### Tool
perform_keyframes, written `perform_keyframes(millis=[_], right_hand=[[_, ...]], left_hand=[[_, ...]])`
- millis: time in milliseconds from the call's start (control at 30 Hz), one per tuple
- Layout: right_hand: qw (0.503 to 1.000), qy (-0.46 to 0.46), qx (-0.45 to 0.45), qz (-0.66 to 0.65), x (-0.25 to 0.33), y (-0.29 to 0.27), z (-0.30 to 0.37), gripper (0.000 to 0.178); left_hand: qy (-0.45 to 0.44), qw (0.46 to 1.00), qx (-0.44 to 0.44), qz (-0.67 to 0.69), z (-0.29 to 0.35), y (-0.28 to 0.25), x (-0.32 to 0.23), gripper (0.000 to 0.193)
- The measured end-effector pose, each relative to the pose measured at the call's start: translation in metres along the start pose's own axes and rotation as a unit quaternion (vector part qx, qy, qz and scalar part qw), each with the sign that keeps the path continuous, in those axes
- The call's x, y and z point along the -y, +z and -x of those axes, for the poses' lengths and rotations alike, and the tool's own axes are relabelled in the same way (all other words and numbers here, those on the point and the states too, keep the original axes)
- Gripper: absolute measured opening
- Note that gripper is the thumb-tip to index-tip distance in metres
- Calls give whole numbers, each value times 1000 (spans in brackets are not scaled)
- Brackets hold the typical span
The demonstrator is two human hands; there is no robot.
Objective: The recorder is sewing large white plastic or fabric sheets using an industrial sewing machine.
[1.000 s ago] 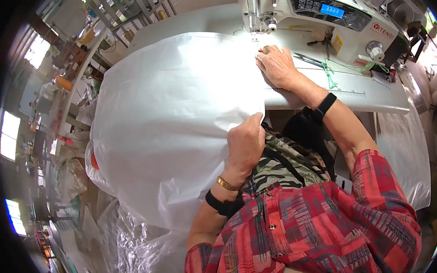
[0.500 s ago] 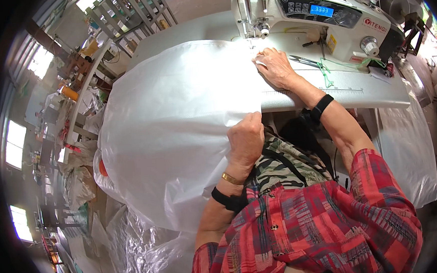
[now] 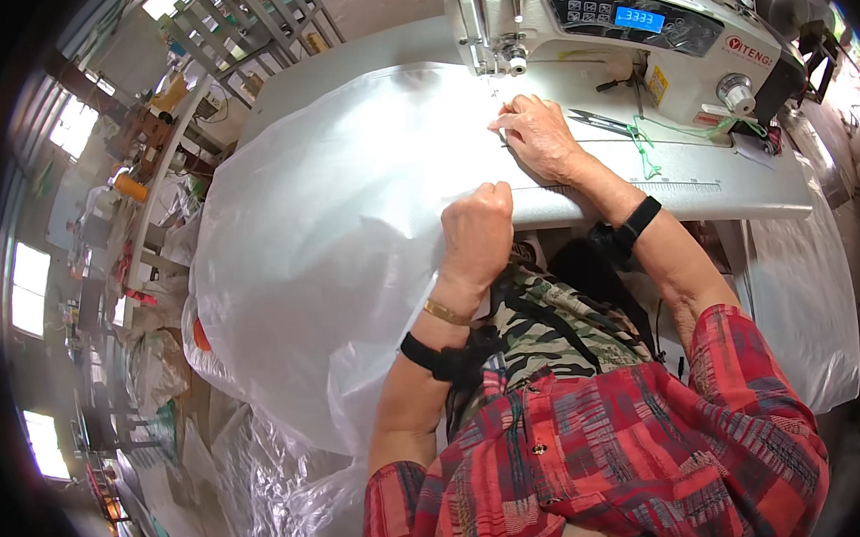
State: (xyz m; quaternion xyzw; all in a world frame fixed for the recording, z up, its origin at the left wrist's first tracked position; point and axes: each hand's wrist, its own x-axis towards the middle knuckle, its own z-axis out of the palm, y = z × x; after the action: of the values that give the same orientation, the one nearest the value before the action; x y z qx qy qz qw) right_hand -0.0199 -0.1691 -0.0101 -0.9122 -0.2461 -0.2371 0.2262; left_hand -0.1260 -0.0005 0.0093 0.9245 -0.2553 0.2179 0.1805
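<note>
A large white translucent plastic sheet (image 3: 300,237) spreads over the left part of the sewing table and hangs down its front edge. My left hand (image 3: 477,231) is closed in a fist on the sheet's right edge, near the front of the table. Farther back, my right hand (image 3: 540,136) holds the same edge with bent fingertips, its palm side low over the tabletop. Just beyond those fingertips is the needle area of a white sewing machine (image 3: 516,56). Strong light washes out the sheet there, so the stitching spot cannot be made out.
Dark thread snips (image 3: 598,120) with a green cord (image 3: 645,147) lie right of my right hand. A ruler scale (image 3: 671,185) runs along the table's front edge. Clear plastic (image 3: 805,285) hangs at the right; crumpled plastic (image 3: 286,484) lies lower left. A grey rack (image 3: 238,29) stands behind.
My left hand has moved away from me and slightly left, drawing the sheet's edge up toward the machine. My right hand stays near the needle, its fingertips shifted slightly left.
</note>
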Motion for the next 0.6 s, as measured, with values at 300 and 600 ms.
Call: perform_keyframes(millis=[300,600], right_hand=[[1000,31,5,-2,8,-5,-2,22],[999,34,21,32,3,-2,-2,21]], left_hand=[[15,999,14,-49,-68,15,19,9],[-83,996,31,-30,-79,25,21,10]])
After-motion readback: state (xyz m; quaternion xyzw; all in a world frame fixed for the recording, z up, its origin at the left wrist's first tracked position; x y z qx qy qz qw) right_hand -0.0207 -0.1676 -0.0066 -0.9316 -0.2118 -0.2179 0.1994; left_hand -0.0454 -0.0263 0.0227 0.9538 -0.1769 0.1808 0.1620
